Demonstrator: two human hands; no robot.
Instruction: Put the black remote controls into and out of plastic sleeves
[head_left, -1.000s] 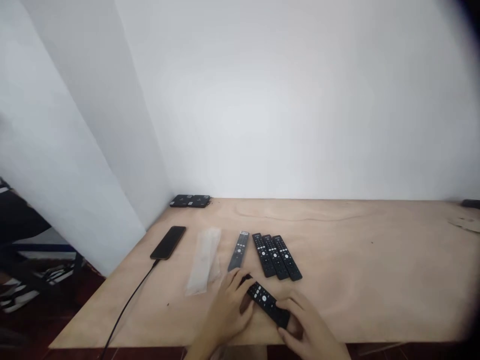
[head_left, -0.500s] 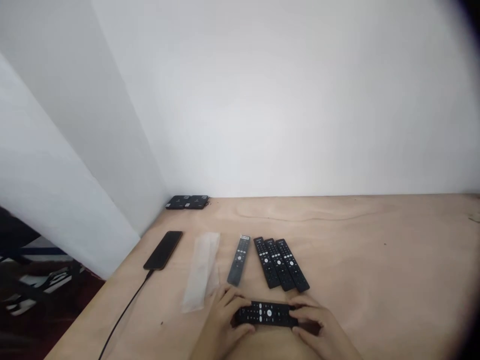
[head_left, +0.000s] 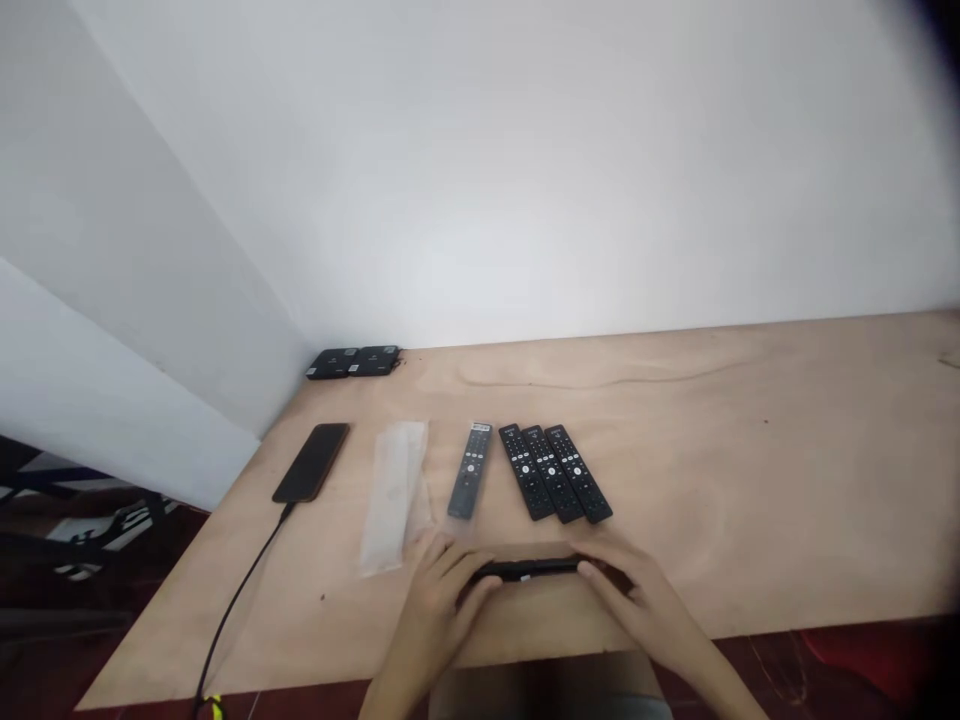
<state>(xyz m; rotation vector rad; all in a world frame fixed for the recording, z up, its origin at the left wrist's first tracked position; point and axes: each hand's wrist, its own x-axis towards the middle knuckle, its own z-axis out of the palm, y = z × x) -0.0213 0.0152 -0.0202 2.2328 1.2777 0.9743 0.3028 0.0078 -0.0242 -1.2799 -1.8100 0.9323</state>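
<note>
Between my two hands, close to the table's front edge, I hold a black remote control (head_left: 536,568) by its ends, its narrow side facing me. My left hand (head_left: 442,588) grips the left end, thumb in front and fingers behind. At the other end, my right hand (head_left: 626,580) pinches it in the same way. Just beyond lies a remote in a clear sleeve (head_left: 470,470). To its right, three bare black remotes (head_left: 553,474) lie side by side, slightly fanned. Flat plastic sleeves (head_left: 394,495) rest to the left of the sleeved remote.
A phone (head_left: 311,463) with a black cable (head_left: 240,595) lies on the left of the wooden table (head_left: 712,480). Two black flat boxes (head_left: 352,362) sit in the back corner by the white wall (head_left: 562,180). The table's front edge runs just below my hands.
The remote in my hands has been tipped from buttons facing up to its narrow side facing me. The camera view has tilted down, showing the front edge and my lap.
</note>
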